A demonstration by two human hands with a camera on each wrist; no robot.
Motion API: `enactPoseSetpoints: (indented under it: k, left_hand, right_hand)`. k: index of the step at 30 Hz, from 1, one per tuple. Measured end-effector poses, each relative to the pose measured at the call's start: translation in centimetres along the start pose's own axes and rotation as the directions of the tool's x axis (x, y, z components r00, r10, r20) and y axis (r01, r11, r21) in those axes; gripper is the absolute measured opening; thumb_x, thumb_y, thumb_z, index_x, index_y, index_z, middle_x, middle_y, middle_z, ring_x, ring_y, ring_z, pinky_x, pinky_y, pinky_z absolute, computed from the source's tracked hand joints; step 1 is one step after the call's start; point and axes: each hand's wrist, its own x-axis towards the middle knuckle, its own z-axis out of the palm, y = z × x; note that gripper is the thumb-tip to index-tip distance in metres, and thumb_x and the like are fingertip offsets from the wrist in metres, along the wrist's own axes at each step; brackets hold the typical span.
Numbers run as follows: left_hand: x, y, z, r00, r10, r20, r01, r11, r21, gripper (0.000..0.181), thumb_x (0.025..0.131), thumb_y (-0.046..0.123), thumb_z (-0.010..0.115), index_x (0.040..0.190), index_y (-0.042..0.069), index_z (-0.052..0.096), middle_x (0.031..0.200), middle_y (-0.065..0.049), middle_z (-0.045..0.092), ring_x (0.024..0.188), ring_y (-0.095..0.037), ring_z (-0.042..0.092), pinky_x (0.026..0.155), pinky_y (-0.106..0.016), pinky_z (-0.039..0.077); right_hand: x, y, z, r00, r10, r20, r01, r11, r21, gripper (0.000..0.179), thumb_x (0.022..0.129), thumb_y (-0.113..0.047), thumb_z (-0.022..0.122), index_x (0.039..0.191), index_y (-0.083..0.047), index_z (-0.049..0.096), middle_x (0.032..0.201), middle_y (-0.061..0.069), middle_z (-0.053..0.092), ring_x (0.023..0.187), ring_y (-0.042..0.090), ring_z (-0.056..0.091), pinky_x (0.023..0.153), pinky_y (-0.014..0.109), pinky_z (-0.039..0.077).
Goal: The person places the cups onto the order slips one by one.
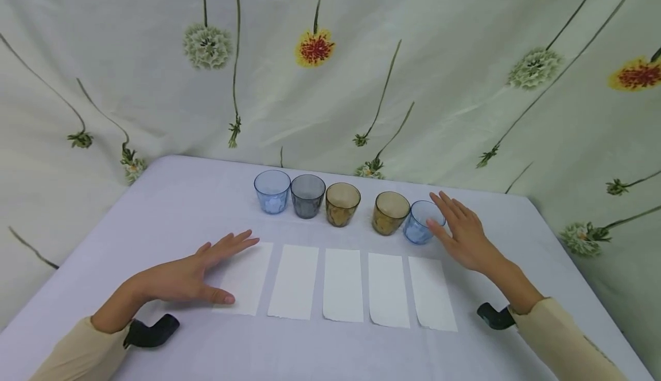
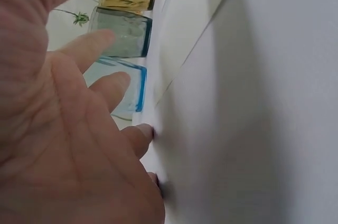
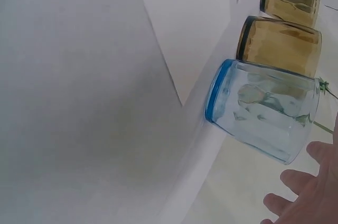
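Five glass tumblers stand in a row near the back of the table. From the left come a blue glass, a grey glass, an amber glass, then past a small gap a second amber glass and another blue glass. My right hand is beside that right-hand blue glass, fingers spread, thumb overlapping its edge in the head view; in the right wrist view the fingertips are apart from the glass. My left hand hovers over the leftmost white paper, its fingers extended and holding nothing.
More white paper sheets lie side by side in front of the glasses, several in one row. A white cloth covers the table. Behind it hangs a flower-printed curtain, close to the table's back edge.
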Motion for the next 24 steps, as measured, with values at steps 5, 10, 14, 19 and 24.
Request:
enactPoseSetpoints:
  k: [5, 10, 14, 19, 24]
  left_hand:
    - [-0.1, -0.4, 0.0, 1.0, -0.008, 0.014, 0.008, 0.999, -0.031, 0.091, 0.084, 0.037, 0.079, 0.159, 0.028, 0.028, 0.168, -0.009, 0.015, 0.152, -0.048, -0.003, 0.11, -0.076, -0.008]
    - [-0.2, -0.8, 0.1, 1.0, -0.014, 0.023, 0.016, 0.999, -0.051, 0.094, 0.083, 0.037, 0.079, 0.159, 0.027, 0.026, 0.169, -0.008, 0.01, 0.155, -0.035, -0.008, 0.114, -0.069, -0.012]
    - [-0.4, -1.2, 0.1, 0.999, -0.031, 0.029, 0.033, 0.998, -0.057, 0.096, 0.082, 0.038, 0.079, 0.16, 0.029, 0.024, 0.169, -0.006, 0.009, 0.155, -0.014, -0.011, 0.12, -0.028, -0.015]
    - [-0.5, -1.3, 0.2, 0.999, -0.002, 0.042, 0.005, 0.997, -0.076, 0.093, 0.085, 0.036, 0.078, 0.16, 0.028, 0.023, 0.169, -0.008, 0.009, 0.15, 0.005, -0.012, 0.105, -0.004, -0.016]
    - [-0.4, -1.3, 0.3, 0.999, 0.004, 0.049, 0.001, 0.996, -0.092, 0.092, 0.086, 0.035, 0.077, 0.16, 0.027, 0.022, 0.169, -0.007, 0.009, 0.146, 0.012, -0.013, 0.105, -0.004, -0.016]
  right_hand:
    - [0.5, 0.2, 0.0, 0.999, 0.017, 0.044, -0.023, 0.99, 0.14, 0.065, 0.107, -0.04, 0.045, 0.16, -0.013, 0.021, 0.165, 0.025, 0.016, 0.148, 0.053, 0.015, 0.11, 0.078, 0.014]
    - [1.1, 0.2, 0.1, 0.997, 0.023, 0.074, -0.039, 0.974, 0.225, 0.068, 0.105, -0.042, 0.049, 0.162, -0.019, 0.019, 0.167, 0.021, 0.013, 0.15, 0.05, 0.012, 0.107, 0.08, 0.017]
    - [1.4, 0.3, 0.3, 0.996, 0.02, 0.088, -0.044, 0.96, 0.277, 0.072, 0.103, -0.042, 0.053, 0.162, -0.021, 0.018, 0.167, 0.017, 0.014, 0.151, 0.047, 0.014, 0.109, 0.077, 0.021]
    - [1.6, 0.1, 0.4, 0.991, 0.044, 0.126, -0.086, 0.932, 0.351, 0.077, 0.101, -0.042, 0.059, 0.162, -0.026, 0.015, 0.168, 0.014, 0.014, 0.149, 0.047, 0.02, 0.108, 0.074, 0.028]
    - [1.6, 0.1, 0.4, 0.98, 0.08, 0.18, -0.148, 0.901, 0.407, 0.082, 0.097, -0.042, 0.064, 0.162, -0.031, 0.014, 0.167, 0.016, 0.015, 0.146, 0.05, 0.025, 0.108, 0.074, 0.028]
